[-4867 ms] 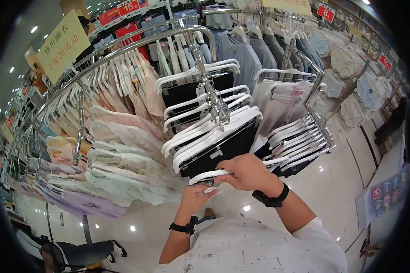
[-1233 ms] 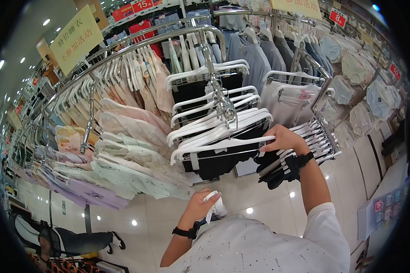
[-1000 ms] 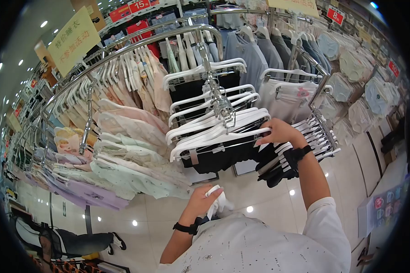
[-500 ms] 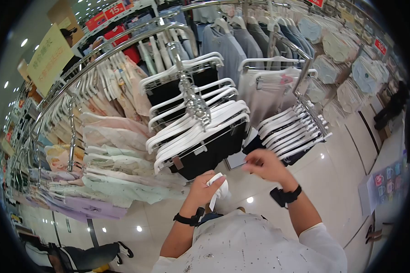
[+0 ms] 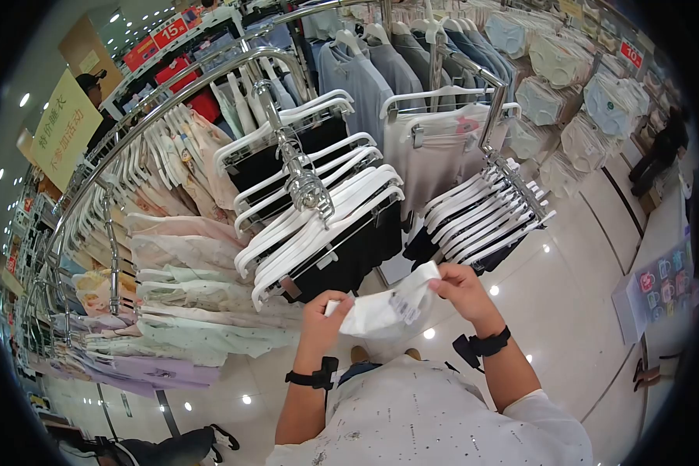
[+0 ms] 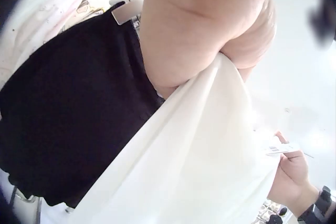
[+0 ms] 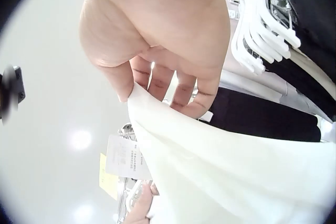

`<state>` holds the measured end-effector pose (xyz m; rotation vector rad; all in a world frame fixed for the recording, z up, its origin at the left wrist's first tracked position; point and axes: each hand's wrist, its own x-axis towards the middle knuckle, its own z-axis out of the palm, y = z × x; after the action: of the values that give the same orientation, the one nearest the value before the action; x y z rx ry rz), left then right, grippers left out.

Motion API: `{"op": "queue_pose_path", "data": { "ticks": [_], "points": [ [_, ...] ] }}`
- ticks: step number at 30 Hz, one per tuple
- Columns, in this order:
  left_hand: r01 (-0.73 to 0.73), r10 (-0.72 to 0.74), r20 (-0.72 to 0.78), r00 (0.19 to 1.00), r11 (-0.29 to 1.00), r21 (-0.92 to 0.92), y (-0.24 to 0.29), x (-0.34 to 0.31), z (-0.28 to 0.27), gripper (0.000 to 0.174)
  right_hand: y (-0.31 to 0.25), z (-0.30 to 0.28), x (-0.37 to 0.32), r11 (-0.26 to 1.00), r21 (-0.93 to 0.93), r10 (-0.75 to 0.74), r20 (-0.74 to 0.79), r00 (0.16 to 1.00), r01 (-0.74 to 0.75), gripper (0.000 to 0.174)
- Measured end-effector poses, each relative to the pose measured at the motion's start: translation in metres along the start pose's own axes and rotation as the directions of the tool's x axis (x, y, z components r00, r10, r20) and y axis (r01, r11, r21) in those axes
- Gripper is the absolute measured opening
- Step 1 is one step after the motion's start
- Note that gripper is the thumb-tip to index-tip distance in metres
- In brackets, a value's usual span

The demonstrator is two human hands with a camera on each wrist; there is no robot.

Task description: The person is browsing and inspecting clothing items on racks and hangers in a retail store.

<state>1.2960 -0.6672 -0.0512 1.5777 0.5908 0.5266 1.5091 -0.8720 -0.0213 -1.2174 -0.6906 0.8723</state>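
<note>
A small white cloth garment (image 5: 377, 314) stretches between my two hands, below the front of the rack. My left hand (image 5: 323, 320) grips its left end; in the left wrist view the cloth (image 6: 178, 155) fans out in folds from under the fingers. My right hand (image 5: 466, 293) pinches the opposite upper corner. In the right wrist view thumb and fingers hold its edge (image 7: 220, 150), and a printed white label (image 7: 126, 158) sticks out beside it. Black shorts (image 5: 349, 260) on white hangers hang just beyond my hands.
A chrome rack arm (image 5: 287, 155) carries several white hangers. Pale pyjamas (image 5: 202, 295) hang at left, and another row of hangers (image 5: 481, 217) sits at right. A display box (image 5: 660, 295) stands far right; a person's legs (image 5: 163, 450) show at lower left.
Earlier my right hand placed a white hanger among the black shorts, then let go. It came back to the white garment bunched in my left hand, which now is spread between both hands.
</note>
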Motion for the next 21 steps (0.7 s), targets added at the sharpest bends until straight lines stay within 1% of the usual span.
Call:
{"op": "queue_pose_path", "data": {
  "ticks": [1,2,3,4,6,7,8,9,10,11,12,13,14,16,17,18,19,20,21],
  "points": [
    [0.014,-0.014,-0.046,0.999,1.0,-0.006,-0.004,0.0,-0.005,0.015,0.003,-0.006,-0.001,0.999,-0.041,-0.022,-0.025,0.999,0.021,0.014],
    [0.027,-0.028,-0.091,0.995,1.0,-0.013,-0.007,-0.001,-0.01,0.016,0.006,-0.011,-0.001,0.999,-0.04,-0.022,-0.024,0.999,0.021,0.014],
    [0.072,-0.074,-0.104,0.992,0.997,-0.021,-0.008,-0.003,-0.016,0.017,0.009,-0.017,0.0,0.999,-0.022,-0.041,-0.046,0.998,0.041,0.015],
    [0.071,-0.073,-0.105,0.992,0.997,-0.02,-0.012,-0.005,-0.022,0.017,0.014,-0.023,0.0,0.998,-0.003,-0.061,-0.069,0.996,0.06,0.015],
    [0.1,-0.099,-0.188,0.977,0.995,-0.002,-0.022,-0.007,-0.03,0.019,0.023,-0.033,0.002,0.999,0.007,-0.045,-0.066,0.997,0.045,0.015],
    [0.087,-0.086,-0.211,0.974,0.996,-0.007,-0.016,-0.008,-0.029,0.019,0.023,-0.032,0.003,0.998,0.018,-0.051,-0.106,0.993,0.054,0.017],
    [0.089,-0.088,-0.215,0.973,0.996,-0.008,-0.012,-0.01,-0.03,0.019,0.023,-0.031,0.005,0.998,0.029,-0.056,-0.145,0.988,0.061,0.018],
    [0.089,-0.091,-0.161,0.983,0.996,-0.02,-0.009,-0.012,-0.031,0.02,0.023,-0.03,0.006,0.998,0.03,-0.053,-0.142,0.988,0.058,0.018],
    [0.09,-0.093,-0.105,0.99,0.995,-0.032,-0.006,-0.013,-0.033,0.021,0.022,-0.027,0.009,0.993,0.104,-0.036,-0.153,0.988,0.052,0.017],
    [0.091,-0.094,-0.108,0.99,0.995,-0.032,-0.002,-0.014,-0.038,0.021,0.021,-0.025,0.011,0.983,0.178,-0.019,-0.164,0.986,0.048,0.017],
    [0.207,-0.218,0.026,0.976,0.954,0.216,0.002,-0.015,-0.045,0.021,0.021,-0.023,0.014,0.983,0.178,-0.018,-0.161,0.987,0.047,0.017],
    [0.271,-0.363,0.123,0.924,0.845,0.461,0.004,-0.015,-0.05,0.022,0.022,-0.02,0.017,0.981,0.194,0.004,-0.167,0.986,0.028,0.016],
    [0.272,-0.362,0.119,0.924,0.845,0.46,0.003,-0.015,-0.05,0.022,0.024,-0.019,0.02,0.978,0.21,0.028,-0.174,0.984,0.009,0.014],
    [0.226,-0.284,0.11,0.953,0.902,0.369,-0.004,-0.016,-0.048,0.024,0.032,-0.02,0.025,0.971,0.238,0.044,-0.167,0.985,-0.003,0.012],
    [0.226,-0.284,0.11,0.953,0.902,0.369,-0.008,-0.015,-0.045,0.024,0.034,-0.019,0.027,0.964,0.265,0.059,-0.162,0.985,-0.014,0.011],
    [0.18,-0.189,0.028,0.982,0.962,0.206,-0.014,-0.013,-0.041,0.027,0.036,-0.016,0.029,0.964,0.266,0.06,-0.162,0.985,-0.015,0.011],
    [0.11,-0.107,-0.068,0.992,0.993,0.043,-0.019,-0.012,-0.037,0.03,0.031,-0.003,0.033,0.974,0.219,0.104,-0.232,0.967,-0.052,0.014],
    [0.111,-0.108,-0.068,0.992,0.993,0.043,-0.022,-0.01,-0.034,0.03,0.027,0.006,0.037,0.98,0.174,0.142,-0.303,0.942,-0.092,0.018],
    [0.111,-0.116,-0.148,0.982,0.993,-0.04,-0.024,-0.006,-0.03,0.032,0.026,0.009,0.039,0.98,0.174,0.143,-0.303,0.942,-0.093,0.018]
  ]
}}
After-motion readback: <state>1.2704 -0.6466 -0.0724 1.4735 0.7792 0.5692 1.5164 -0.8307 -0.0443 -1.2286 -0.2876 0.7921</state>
